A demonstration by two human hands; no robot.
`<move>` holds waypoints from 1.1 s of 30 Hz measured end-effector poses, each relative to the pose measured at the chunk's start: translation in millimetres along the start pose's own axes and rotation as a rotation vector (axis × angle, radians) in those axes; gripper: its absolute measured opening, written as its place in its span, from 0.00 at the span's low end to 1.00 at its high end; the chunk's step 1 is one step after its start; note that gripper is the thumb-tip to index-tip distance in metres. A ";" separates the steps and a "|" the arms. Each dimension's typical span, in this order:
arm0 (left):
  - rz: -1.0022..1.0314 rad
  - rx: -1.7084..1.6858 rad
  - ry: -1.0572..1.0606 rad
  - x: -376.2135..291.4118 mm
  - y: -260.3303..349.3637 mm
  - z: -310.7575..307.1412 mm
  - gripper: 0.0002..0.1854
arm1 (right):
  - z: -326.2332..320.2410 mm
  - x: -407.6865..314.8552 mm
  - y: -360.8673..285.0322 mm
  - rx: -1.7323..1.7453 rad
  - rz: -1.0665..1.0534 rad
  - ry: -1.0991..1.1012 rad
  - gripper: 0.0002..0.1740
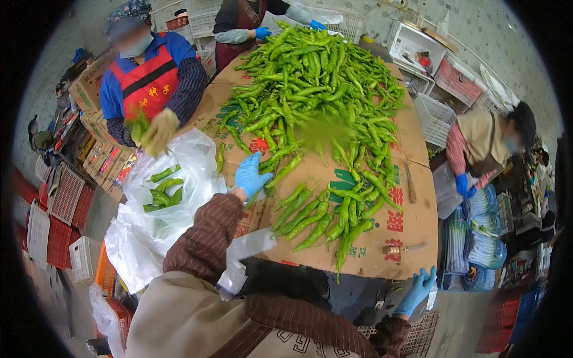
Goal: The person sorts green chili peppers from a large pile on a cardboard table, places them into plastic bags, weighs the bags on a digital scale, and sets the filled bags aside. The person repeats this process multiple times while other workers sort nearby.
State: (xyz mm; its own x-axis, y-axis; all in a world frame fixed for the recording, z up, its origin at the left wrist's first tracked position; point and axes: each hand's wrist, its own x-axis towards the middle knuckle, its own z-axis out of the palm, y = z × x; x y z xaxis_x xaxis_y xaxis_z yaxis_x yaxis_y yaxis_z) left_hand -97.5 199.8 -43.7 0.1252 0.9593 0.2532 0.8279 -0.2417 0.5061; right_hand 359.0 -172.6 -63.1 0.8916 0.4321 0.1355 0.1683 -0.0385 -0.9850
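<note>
My left hand [251,175], in a blue glove, reaches over green chili peppers [293,206] at the left part of the cardboard-covered table [309,168]. Peppers show beside and under its palm; whether the fingers grip any is hidden. My right hand [415,291], also gloved in blue, is beyond the table's near right corner with its fingers apart. A small white strip [432,297] shows beside it. Loose peppers lie in a rough row before me. Left of my forearm, an opened clear plastic bag [192,154] holds several peppers.
A tall pepper heap [313,85] covers the table's far part. A wooden-handled tool [410,183] and a brass-coloured fitting [396,249] lie at right. Co-workers stand at left [152,85], far side [241,33] and right [481,138]. Bagged green-and-white vegetables [481,237] are stacked at right.
</note>
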 end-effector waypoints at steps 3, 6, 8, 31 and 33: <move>-0.095 0.095 -0.190 25.2 -3.3 15.9 0.37 | 27.5 -21.3 -5.1 -0.048 0.060 -0.013 0.28; 0.108 0.173 -0.321 28.9 12.9 27.6 0.34 | 31.4 -36.1 1.8 -0.033 0.151 0.009 0.29; 0.255 0.099 -0.412 19.4 28.5 24.8 0.29 | 20.4 -38.1 25.9 -0.086 0.099 0.008 0.30; -0.470 -0.190 0.072 202.6 63.3 56.0 0.34 | 45.7 -24.9 -42.4 -0.082 0.128 -0.033 0.23; -0.504 -0.209 0.142 207.6 52.1 72.6 0.35 | 53.8 -23.0 -52.9 -0.100 0.108 -0.021 0.21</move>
State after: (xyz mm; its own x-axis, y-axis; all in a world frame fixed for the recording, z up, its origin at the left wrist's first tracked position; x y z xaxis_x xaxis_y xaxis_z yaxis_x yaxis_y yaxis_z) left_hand 11.4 396.9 -24.6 -0.3447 0.9379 0.0391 0.6387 0.2038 0.7420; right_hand 306.9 -132.0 -19.9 0.8978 0.4397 0.0258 0.1136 -0.1747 -0.9781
